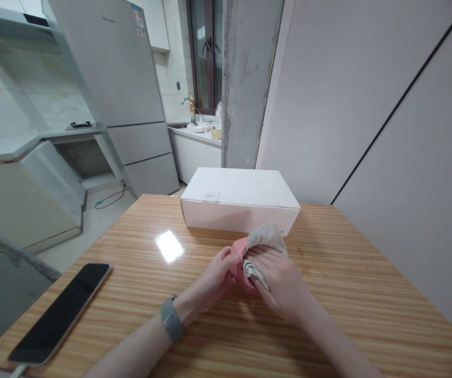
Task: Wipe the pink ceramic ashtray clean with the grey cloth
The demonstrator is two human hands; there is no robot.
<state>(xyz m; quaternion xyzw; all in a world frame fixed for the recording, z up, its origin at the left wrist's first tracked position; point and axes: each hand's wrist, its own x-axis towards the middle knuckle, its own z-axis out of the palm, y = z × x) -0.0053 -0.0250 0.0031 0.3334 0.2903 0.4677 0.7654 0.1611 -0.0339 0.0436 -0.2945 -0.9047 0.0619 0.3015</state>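
Note:
My left hand point(223, 272) grips a pink object point(239, 249) by its left side, just above the wooden table. It looks like a small hollow container, tilted with its opening to the right, but its full shape is hidden by my hands. In my right hand point(275, 275) is a bunched pale grey cloth point(268, 236), pressed against the pink object's opening. Part of the cloth sticks up behind my right fingers, and a rolled fold shows below them. A grey band point(172, 318) is around my left wrist.
A white box point(242, 190) stands on the wooden table point(340, 294) just beyond my hands. At the left edge lies a black-screened phone point(61, 315) with a white cable. Behind are a fridge point(127, 79), a sink counter and a concrete pillar.

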